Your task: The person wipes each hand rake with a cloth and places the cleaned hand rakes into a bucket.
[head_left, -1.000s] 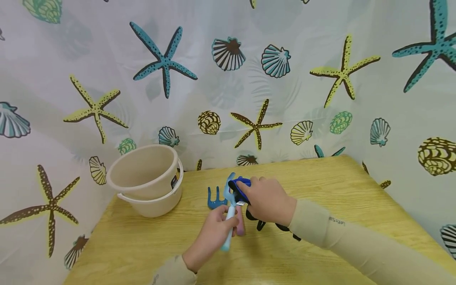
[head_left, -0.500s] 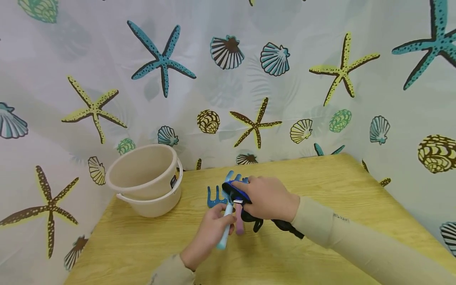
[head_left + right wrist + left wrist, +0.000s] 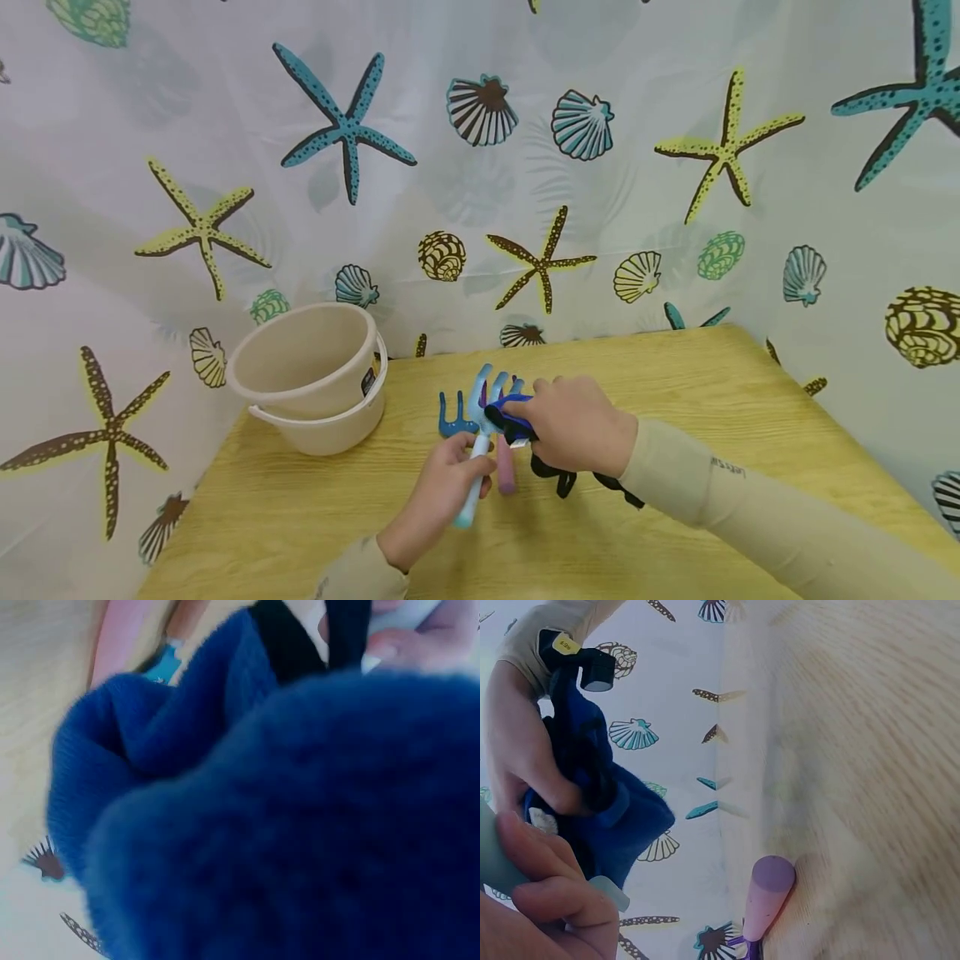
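Observation:
In the head view my left hand (image 3: 438, 487) grips the handle of a light blue hand rake (image 3: 467, 504), its tines pointing up and away. My right hand (image 3: 585, 429) holds a fuzzy blue cloth (image 3: 517, 406) with black edging against the base of the rake's tines. The cloth (image 3: 285, 817) fills most of the right wrist view and hides the right fingers. Seen from the left wrist, the left fingers (image 3: 555, 900) curl round the pale handle, and the cloth (image 3: 630, 825) hangs just beyond. Below the hands lies a tool with a pink handle (image 3: 506, 471).
A dark blue rake head (image 3: 456, 423) lies on the wooden table (image 3: 675, 400), left of the pink handle. Cream buckets (image 3: 337, 429), apparently nested, stand at the back left. Black straps (image 3: 558, 479) hang under the right hand. A shell-patterned curtain (image 3: 480, 192) encloses the table.
The cloth first shifted left across the rake head, then back right, so more tines show now. The rake's handle end has moved slightly left. Both hands keep their hold.

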{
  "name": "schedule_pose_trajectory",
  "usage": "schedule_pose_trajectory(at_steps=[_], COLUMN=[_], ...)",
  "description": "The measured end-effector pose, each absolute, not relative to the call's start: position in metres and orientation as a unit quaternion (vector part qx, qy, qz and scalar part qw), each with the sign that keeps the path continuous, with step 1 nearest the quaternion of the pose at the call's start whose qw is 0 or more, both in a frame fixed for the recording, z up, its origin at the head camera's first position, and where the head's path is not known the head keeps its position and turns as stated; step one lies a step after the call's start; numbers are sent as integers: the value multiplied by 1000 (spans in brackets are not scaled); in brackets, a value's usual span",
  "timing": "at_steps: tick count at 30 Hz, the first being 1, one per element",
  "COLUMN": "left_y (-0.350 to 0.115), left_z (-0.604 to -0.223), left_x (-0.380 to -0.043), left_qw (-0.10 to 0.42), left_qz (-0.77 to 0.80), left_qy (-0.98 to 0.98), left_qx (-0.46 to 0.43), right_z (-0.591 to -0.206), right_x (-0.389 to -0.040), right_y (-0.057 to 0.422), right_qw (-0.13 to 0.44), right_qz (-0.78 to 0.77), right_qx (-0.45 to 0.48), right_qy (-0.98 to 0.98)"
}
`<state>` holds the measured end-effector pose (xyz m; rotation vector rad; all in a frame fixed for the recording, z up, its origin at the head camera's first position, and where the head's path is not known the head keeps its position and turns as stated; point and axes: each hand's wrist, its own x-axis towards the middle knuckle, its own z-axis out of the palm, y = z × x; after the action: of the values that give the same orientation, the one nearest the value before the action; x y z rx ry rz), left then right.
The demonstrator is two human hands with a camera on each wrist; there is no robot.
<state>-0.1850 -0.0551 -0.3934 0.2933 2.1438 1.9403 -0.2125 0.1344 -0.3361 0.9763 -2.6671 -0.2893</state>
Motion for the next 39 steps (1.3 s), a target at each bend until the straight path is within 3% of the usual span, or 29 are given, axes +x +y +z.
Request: schedule_pose_trajectory(at_steps=[6, 16, 25, 32, 39], left_y=[-57, -60, -62, -58, -60], left_z=[-398, -397, -392, -395, -396], left_x=[-184, -182, -182, -181, -182], left_qw=[121, 92, 83, 90, 90], left_qz=[659, 657, 652, 643, 636], left_qy=[735, 743, 746, 752, 758], left_qx=[107, 94, 110, 116, 113], right_z=[-330, -330, -319, -329, -323], right_x=[-212, -208, -204, -205, -204], right_y=[126, 137, 142, 131, 135], right_qw=[169, 47, 154, 147, 144], right_qz=[-61, -145, -84, -112, -164], right_qx=[367, 313, 331, 382, 342], right_qy=[-913, -938, -927, -906, -914])
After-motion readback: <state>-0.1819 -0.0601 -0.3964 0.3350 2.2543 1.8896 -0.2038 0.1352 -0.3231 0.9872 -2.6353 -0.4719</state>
